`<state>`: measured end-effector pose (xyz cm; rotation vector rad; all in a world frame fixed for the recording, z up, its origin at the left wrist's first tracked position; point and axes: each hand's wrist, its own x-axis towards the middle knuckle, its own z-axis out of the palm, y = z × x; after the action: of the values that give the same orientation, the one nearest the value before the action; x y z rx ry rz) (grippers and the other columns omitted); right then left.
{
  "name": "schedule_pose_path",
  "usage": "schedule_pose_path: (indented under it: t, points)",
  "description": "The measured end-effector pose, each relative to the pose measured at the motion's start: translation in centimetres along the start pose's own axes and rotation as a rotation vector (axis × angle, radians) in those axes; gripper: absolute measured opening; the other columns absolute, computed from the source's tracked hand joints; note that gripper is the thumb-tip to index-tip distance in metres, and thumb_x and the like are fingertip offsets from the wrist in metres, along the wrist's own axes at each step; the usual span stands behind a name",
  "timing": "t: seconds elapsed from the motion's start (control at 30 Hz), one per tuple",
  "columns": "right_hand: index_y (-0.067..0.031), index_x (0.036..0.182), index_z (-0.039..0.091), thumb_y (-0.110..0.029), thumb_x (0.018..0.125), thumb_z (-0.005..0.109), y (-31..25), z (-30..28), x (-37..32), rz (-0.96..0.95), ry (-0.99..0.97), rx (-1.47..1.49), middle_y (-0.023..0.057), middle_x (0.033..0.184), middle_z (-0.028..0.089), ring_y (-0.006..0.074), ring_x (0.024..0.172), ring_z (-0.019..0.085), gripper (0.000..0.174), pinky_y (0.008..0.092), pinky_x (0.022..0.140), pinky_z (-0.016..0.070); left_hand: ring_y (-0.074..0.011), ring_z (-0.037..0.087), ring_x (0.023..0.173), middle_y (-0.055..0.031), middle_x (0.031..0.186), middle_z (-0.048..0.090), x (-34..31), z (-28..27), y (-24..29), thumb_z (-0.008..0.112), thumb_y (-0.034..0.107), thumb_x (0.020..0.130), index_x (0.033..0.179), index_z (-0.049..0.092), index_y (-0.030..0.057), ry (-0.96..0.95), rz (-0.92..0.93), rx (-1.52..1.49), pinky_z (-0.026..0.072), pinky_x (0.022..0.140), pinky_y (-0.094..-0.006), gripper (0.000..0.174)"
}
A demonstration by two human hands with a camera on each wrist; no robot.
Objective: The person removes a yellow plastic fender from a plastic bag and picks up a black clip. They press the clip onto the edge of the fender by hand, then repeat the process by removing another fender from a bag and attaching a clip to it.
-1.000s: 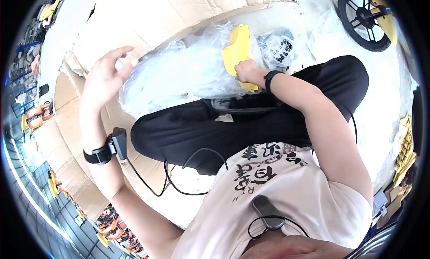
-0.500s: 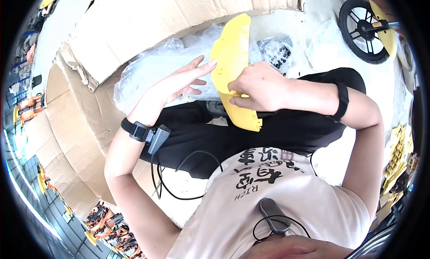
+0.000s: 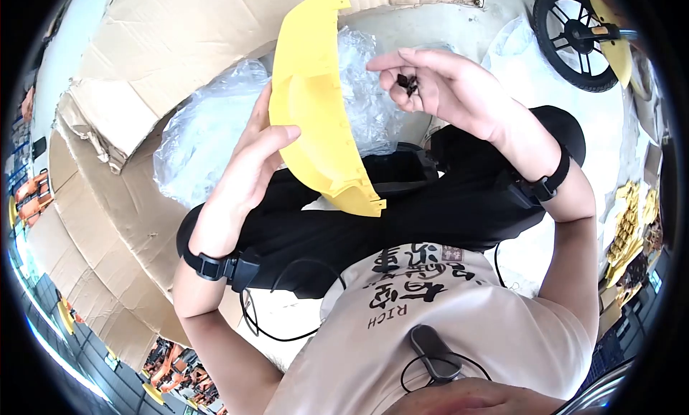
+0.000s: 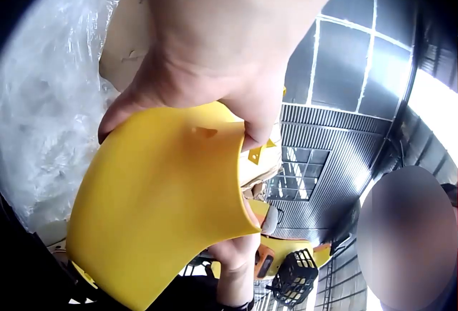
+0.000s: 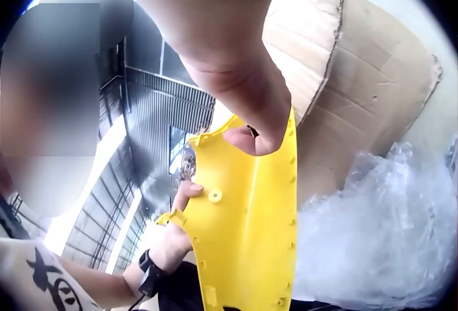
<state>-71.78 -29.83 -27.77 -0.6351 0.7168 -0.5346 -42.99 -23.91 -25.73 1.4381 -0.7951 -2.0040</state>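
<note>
A curved yellow plastic cover (image 3: 308, 106) stands upright over the lap in the head view. My left hand (image 3: 247, 160) grips it by its left edge, thumb on the near face and the other fingers mostly hidden behind. In the left wrist view the smooth outer face of the cover (image 4: 157, 196) shows. Its ribbed inner side, with a round boss, appears in the right wrist view. Right of the cover, my right hand (image 3: 459, 92) is turned palm up, its curled fingers holding several small dark pieces (image 3: 408, 84); their exact kind is too small to make out.
Crumpled clear plastic wrap (image 3: 204, 131) lies beyond the crossed legs. Large cardboard sheets (image 3: 179, 63) cover the floor at the left and back. A black spoked wheel (image 3: 574, 38) stands at the far right. A cable (image 3: 287, 338) hangs by the left wrist.
The yellow cover has come up from the plastic wrap and moved left and nearer. The left hand has taken hold of it; the right has let go and turned palm up, showing the dark pieces.
</note>
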Motion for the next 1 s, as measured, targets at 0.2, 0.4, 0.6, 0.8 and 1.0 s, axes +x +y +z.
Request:
schedule_pose_path:
  t: [0.2, 0.4, 0.6, 0.8, 1.0]
  points:
    - [0.0099, 0.142, 0.042, -0.009, 0.100, 0.043, -0.9, -0.8, -0.1, -0.036, -0.018, 0.074, 0.0231, 0.136, 0.055, 0.0257, 0.120, 0.059, 0.046, 0.0328, 0.104, 0.0476, -0.0303, 0.028, 0.146, -0.0199, 0.157, 0.026, 0.7, 0.5, 0.3, 0.061, 0.015, 0.077, 0.157, 0.007, 0.0020, 0.020, 0.027, 0.012, 0.0252, 0.118, -0.0392, 0.097]
    - [0.0060, 0.142, 0.044, -0.003, 0.099, 0.047, -0.9, -1.3, -0.1, -0.081, -0.015, 0.034, 0.0218, 0.136, 0.056, 0.0213, 0.116, 0.062, 0.044, 0.0278, 0.099, 0.0502, -0.0312, 0.027, 0.147, -0.0221, 0.157, 0.026, 1.7, 0.9, 0.6, 0.065, 0.017, 0.074, 0.157, 0.008, 0.0003, -0.009, 0.099, 0.067, 0.0242, 0.118, -0.0405, 0.102]
    - [0.0044, 0.137, 0.051, -0.009, 0.103, 0.049, -1.0, -2.7, 0.0, -0.076, 0.047, 0.158, 0.0207, 0.133, 0.059, 0.0143, 0.106, 0.066, 0.037, 0.0211, 0.087, 0.0539, -0.0312, 0.029, 0.146, -0.0216, 0.156, 0.028, 1.9, 1.0, 0.3, 0.066, 0.017, 0.074, 0.157, 0.007, 0.0009, -0.016, 0.051, 0.002, 0.0252, 0.118, -0.0407, 0.102]
    - [0.0060, 0.138, 0.049, -0.003, 0.100, 0.050, -1.4, -1.9, 0.0, -0.066, 0.102, 0.151, 0.0233, 0.136, 0.056, 0.0191, 0.108, 0.066, 0.039, 0.0223, 0.090, 0.0543, -0.0308, 0.030, 0.145, -0.0211, 0.156, 0.027, 2.2, 1.1, 0.3, 0.067, 0.018, 0.075, 0.157, 0.006, 0.0009, -0.025, 0.056, 0.005, 0.0260, 0.118, -0.0405, 0.103]
    - [0.0078, 0.132, 0.053, -0.004, 0.097, 0.053, -1.5, -2.0, 0.2, -0.080, 0.104, 0.128, 0.0219, 0.129, 0.060, 0.0242, 0.114, 0.064, 0.037, 0.0293, 0.099, 0.0523, -0.0315, 0.029, 0.146, -0.0217, 0.156, 0.026, 2.4, 1.2, 0.4, 0.068, 0.020, 0.074, 0.157, 0.007, 0.0007, -0.027, 0.063, 0.012, 0.0253, 0.118, -0.0407, 0.105]
